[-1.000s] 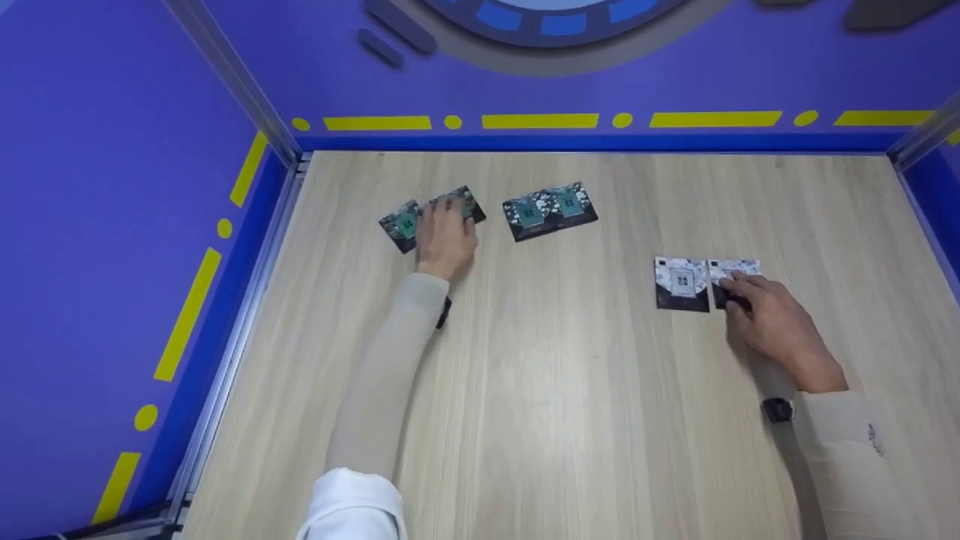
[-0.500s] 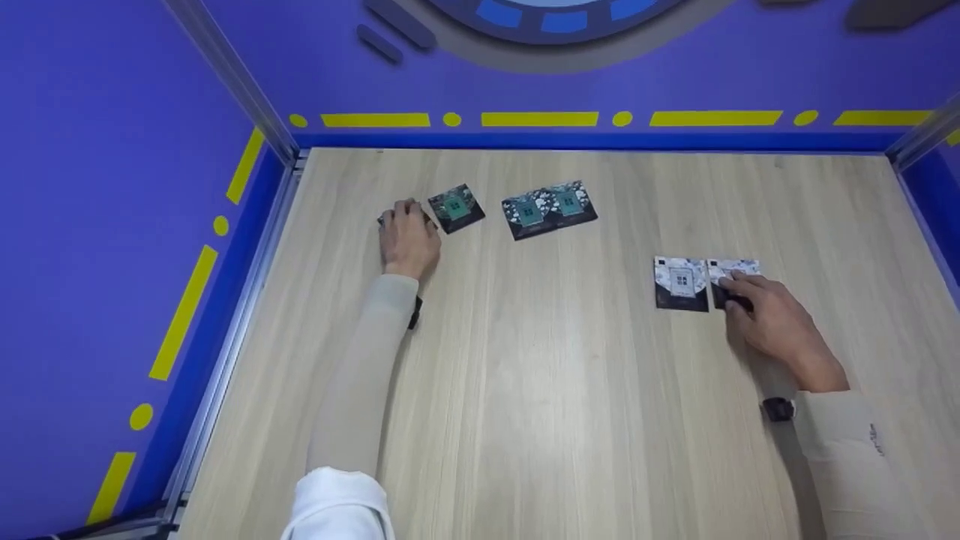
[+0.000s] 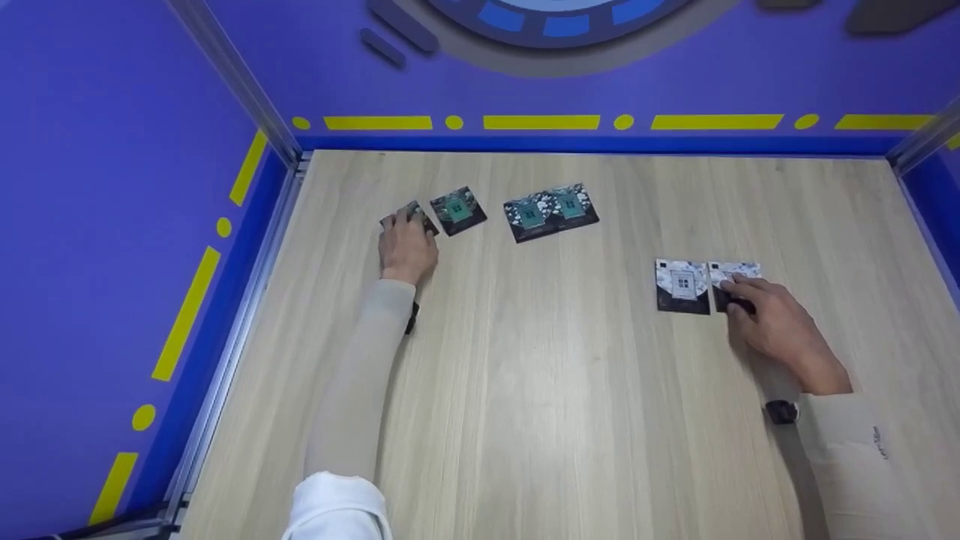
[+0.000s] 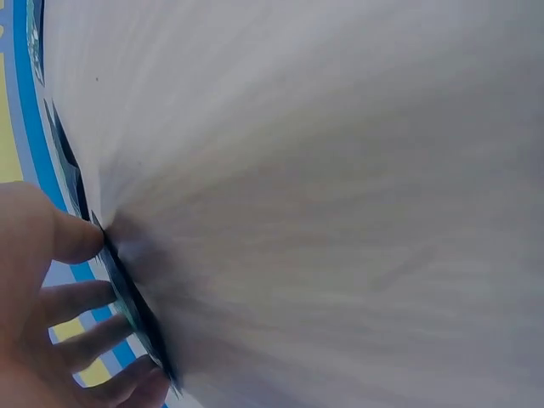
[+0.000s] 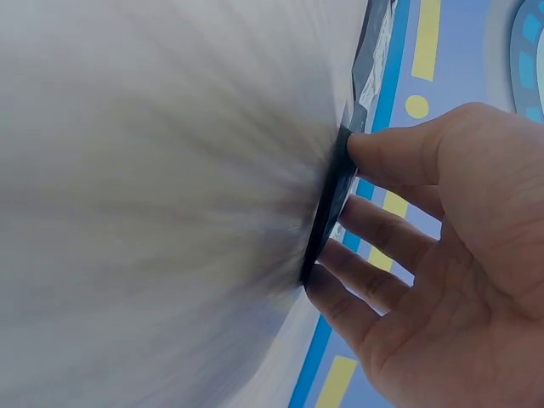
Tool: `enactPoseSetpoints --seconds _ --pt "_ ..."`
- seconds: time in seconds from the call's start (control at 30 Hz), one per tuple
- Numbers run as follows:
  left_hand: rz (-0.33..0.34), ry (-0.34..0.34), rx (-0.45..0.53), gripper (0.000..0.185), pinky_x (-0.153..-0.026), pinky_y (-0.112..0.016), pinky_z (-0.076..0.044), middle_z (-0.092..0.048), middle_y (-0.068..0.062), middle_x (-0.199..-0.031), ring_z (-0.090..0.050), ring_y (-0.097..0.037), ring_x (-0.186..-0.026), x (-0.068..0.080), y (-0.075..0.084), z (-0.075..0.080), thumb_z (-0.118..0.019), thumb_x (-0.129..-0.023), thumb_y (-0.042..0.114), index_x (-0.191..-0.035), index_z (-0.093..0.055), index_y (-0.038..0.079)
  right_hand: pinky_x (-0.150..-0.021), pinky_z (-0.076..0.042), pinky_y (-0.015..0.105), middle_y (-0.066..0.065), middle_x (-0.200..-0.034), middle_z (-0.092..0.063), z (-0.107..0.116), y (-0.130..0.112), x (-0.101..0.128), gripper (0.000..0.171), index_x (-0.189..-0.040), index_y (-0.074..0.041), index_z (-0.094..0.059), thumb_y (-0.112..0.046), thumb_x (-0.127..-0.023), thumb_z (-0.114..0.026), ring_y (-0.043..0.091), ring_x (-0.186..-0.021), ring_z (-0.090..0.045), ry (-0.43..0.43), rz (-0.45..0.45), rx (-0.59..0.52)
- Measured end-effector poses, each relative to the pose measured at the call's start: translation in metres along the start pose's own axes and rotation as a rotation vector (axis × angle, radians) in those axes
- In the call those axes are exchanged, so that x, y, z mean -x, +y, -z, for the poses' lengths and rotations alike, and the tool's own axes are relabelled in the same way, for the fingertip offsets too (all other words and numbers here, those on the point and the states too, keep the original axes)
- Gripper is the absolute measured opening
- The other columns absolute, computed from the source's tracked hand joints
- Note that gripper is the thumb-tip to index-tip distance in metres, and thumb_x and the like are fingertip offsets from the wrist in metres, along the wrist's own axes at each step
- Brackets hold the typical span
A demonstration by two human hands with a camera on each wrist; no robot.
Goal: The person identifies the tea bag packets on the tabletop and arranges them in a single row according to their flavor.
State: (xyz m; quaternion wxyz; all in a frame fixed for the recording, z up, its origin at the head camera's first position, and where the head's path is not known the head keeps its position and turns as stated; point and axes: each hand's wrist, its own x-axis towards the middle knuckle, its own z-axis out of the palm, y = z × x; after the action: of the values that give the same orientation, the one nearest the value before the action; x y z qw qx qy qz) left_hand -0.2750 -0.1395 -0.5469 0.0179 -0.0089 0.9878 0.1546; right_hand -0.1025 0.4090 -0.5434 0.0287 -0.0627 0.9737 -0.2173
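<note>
Square cards: six on the tabletop, in three pairs; two lie under the hands.
Right hand: nearest; thumb at one side of the outer white card, fingertips at the other, card held between; pressure cannot be told.
Outer white card: at the table surface, largely covered, just beside the inner white card; a narrow gap divides them.
Handling, white pair: probably best as a flat sideways slide, top edges level, so that neither card rides over the other.
Left hand: farther off; thumb and fingers straddle the outer green card, gripping it by its sides; firmness cannot be told.
Outer green card: mostly hidden, skewed to the table edge.
Inner green card: untouched, just beside its mate, apart from it.
Handling, green pair: edges look uneven, so a small turn before any push seems wise; light fingers, as a thin card may skid.
Middle pair: left floral card and right floral card, edges meeting; a fair model for the rest.
Back wall: purple-blue, yellow bars; beyond the cards.
</note>
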Motion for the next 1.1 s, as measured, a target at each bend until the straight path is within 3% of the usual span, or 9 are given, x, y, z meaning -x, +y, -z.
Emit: enactPoseSetpoints --seconds 0.3,0.63,0.87,1.1 --pt "-0.037 -0.001 0.05 0.042 -0.12 -0.053 -0.046 -0.053 -0.019 -0.158 -0.046 -0.041 -0.148 0.004 -0.01 0.001 -0.055 -0.11 0.021 -0.148 -0.061 0.003 -0.113 -0.034 0.078 0.037 -0.156 -0.045 0.0 -0.002 0.0 0.045 -0.147 0.008 -0.056 -0.01 -0.106 -0.058 0.062 -0.143 -0.039 -0.016 -0.025 0.01" --pt "-0.076 -0.016 0.001 0.042 -0.124 -0.051 -0.042 -0.05 -0.021 -0.16 -0.045 -0.042 -0.15 0.012 -0.012 0.002 -0.053 -0.11 0.019 -0.148 -0.061 0.002 -0.112 -0.035 0.079 0.038 -0.155 -0.045 0.0 -0.001 0.0 0.044 -0.148 0.008 -0.056 -0.01 -0.107 -0.058 0.063 -0.142 -0.039 -0.012 -0.007 0.007" --pt "-0.097 -0.018 0.008 0.043 -0.12 -0.052 -0.047 -0.05 -0.021 -0.16 -0.048 -0.042 -0.148 0.027 -0.011 0.004 -0.053 -0.111 0.017 -0.15 -0.06 0.002 -0.111 -0.034 0.081 0.038 -0.157 -0.043 0.001 -0.003 -0.001 0.046 -0.15 0.006 -0.055 -0.013 -0.108 -0.057 0.063 -0.144 -0.037 -0.023 -0.035 -0.001" --pt "-0.131 -0.061 -0.05 0.044 -0.126 -0.048 -0.04 -0.049 -0.02 -0.161 -0.045 -0.041 -0.151 0.045 -0.005 0.001 -0.05 -0.112 0.015 -0.153 -0.056 0.002 -0.111 -0.035 0.08 0.039 -0.156 -0.045 -0.001 -0.002 -0.001 0.045 -0.148 0.007 -0.056 -0.01 -0.107 -0.058 0.064 -0.142 -0.039 -0.009 -0.027 -0.001"
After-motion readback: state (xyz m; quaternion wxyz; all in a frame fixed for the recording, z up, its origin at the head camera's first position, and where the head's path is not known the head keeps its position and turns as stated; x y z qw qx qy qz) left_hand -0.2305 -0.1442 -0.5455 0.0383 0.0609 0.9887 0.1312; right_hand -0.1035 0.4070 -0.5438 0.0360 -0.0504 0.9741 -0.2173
